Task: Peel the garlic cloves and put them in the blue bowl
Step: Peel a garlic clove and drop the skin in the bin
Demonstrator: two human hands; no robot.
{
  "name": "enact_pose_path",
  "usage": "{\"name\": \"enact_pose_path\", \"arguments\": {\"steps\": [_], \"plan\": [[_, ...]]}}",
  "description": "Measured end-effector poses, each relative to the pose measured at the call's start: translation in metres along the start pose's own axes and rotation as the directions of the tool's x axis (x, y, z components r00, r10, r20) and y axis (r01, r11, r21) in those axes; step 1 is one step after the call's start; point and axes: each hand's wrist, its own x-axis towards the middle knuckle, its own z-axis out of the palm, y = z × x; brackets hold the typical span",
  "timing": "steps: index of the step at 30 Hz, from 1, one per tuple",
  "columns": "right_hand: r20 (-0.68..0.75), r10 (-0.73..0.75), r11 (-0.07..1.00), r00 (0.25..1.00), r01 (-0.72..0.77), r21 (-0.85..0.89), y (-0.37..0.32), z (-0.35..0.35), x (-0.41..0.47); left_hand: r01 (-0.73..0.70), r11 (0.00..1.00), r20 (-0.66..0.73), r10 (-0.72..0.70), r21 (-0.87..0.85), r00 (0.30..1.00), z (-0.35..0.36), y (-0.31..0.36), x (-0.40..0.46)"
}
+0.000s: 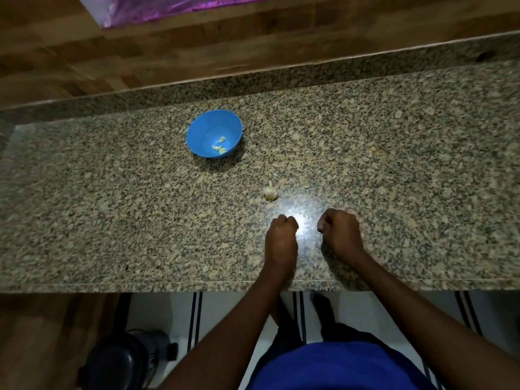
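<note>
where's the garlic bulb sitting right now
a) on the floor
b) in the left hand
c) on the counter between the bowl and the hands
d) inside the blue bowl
c: the bulb lies on the bare counter, nearer the person than the bowl and just beyond both hands; the bowl holds only a few cloves.

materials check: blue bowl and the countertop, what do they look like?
Blue bowl: probably plastic, an even saturated blue with a soft, low-gloss sheen and a thin rim; glazed ceramic can't be ruled out. Countertop: polished granite or a granite-look stone, speckled tan, grey and black, with a bright mirror-like glare patch between the hands.
</note>
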Motion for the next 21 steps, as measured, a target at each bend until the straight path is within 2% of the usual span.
{"name": "enact_pose_path", "arguments": {"steps": [1, 2, 4, 6, 8, 10, 13, 16, 21], "plan": [[0.002, 0.042, 0.996, 0.999, -0.042, 0.081, -0.004, 0.003, -0.004, 0.105, 0.979, -0.022, -0.110, -0.175, 0.994, -0.004, -0.004, -0.006], [0.032, 0.074, 0.985, 0.997, -0.078, 0.156, -0.009, 0.008, -0.006, 0.213, 0.898, -0.015, -0.237, -0.384, 0.971, -0.009, -0.008, -0.011], [0.140, 0.128, 0.930, 0.982, -0.168, 0.328, -0.022, 0.017, -0.008, 0.358, 0.623, 0.088, -0.421, -0.696, 0.903, -0.020, -0.015, -0.018], [0.263, 0.130, 0.871, 0.956, -0.237, 0.431, -0.040, 0.029, -0.009, 0.438, 0.385, 0.202, -0.518, -0.813, 0.831, -0.031, -0.029, -0.025], [0.348, 0.085, 0.856, 0.934, -0.247, 0.454, -0.063, 0.042, -0.012, 0.457, 0.177, 0.291, -0.564, -0.871, 0.773, -0.045, -0.046, -0.037], [0.410, 0.031, 0.853, 0.912, -0.238, 0.465, -0.090, 0.057, -0.019, 0.405, 0.012, 0.318, -0.597, -0.914, 0.736, -0.061, -0.066, -0.052], [0.498, -0.079, 0.848, 0.863, -0.205, 0.489, -0.137, 0.087, -0.041, 0.240, -0.148, 0.280, -0.621, -0.959, 0.732, -0.090, -0.101, -0.084], [0.571, -0.167, 0.841, 0.804, -0.187, 0.508, -0.184, 0.125, -0.071, 0.083, -0.261, 0.239, -0.653, -0.962, 0.719, -0.121, -0.141, -0.122], [0.681, -0.269, 0.865, 0.681, -0.140, 0.481, -0.262, 0.221, -0.148, -0.147, -0.358, 0.196, -0.759, -0.922, 0.621, -0.166, -0.237, -0.214]]}}
